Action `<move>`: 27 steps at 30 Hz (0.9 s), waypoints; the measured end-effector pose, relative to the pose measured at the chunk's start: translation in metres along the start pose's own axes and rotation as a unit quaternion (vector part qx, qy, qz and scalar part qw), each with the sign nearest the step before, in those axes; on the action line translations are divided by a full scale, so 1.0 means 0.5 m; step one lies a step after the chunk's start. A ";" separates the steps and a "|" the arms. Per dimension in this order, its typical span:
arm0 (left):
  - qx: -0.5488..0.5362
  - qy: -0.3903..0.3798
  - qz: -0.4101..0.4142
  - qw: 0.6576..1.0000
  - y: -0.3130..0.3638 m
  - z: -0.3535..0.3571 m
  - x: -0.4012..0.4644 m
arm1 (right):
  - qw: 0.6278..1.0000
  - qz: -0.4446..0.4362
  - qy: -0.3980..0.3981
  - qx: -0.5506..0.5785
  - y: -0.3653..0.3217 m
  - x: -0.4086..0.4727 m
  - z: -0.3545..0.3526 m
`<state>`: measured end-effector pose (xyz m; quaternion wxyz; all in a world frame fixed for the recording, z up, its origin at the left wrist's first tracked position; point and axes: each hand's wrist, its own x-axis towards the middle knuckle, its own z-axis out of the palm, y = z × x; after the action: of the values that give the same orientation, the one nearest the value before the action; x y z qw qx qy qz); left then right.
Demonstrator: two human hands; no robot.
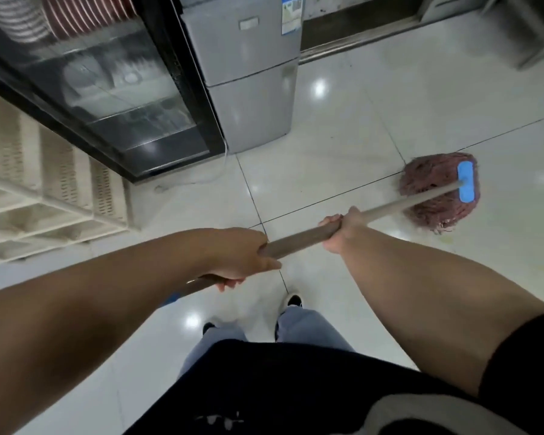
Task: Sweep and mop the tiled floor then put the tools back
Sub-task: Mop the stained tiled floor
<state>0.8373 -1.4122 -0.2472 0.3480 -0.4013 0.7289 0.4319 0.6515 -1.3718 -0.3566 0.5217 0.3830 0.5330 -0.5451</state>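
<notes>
Where hands point(242, 259) grip, smooth wooden pole point(299, 238)

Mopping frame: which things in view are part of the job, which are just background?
In use:
mop handle, gripped by the left hand and the right hand
mop head, down on the tiled floor

Background:
small grey fridge
glass-door cabinet
cream plastic crates
white cord

head cam: single view | looks steeply down and forward from above both hands' grip on mop handle point(299, 238) | near | tiled floor point(358, 127) beyond grip
</notes>
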 end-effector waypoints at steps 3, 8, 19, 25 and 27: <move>0.003 0.011 0.014 1.000 0.016 0.033 -0.008 | 1.000 -0.009 -0.005 -0.011 -0.017 -0.012 -0.035; 0.005 0.002 0.018 1.000 -0.011 0.099 -0.040 | 0.999 -0.005 0.010 -0.034 0.038 -0.019 -0.083; -0.082 -0.050 -0.097 0.991 -0.392 0.346 -0.214 | 0.972 0.086 0.008 -0.217 0.556 0.019 -0.153; -0.161 -0.070 -0.198 0.964 -0.616 0.476 -0.392 | 0.958 0.134 0.003 -0.255 0.878 -0.031 -0.172; -0.168 -0.068 -0.225 0.957 -0.650 0.485 -0.425 | 0.960 0.147 -0.002 -0.240 0.928 -0.049 -0.165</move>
<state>1.2568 -1.2307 -0.2730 0.4126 -0.5769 0.5113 0.4853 1.0972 -1.2347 -0.4285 0.6732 0.3199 0.5851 -0.3196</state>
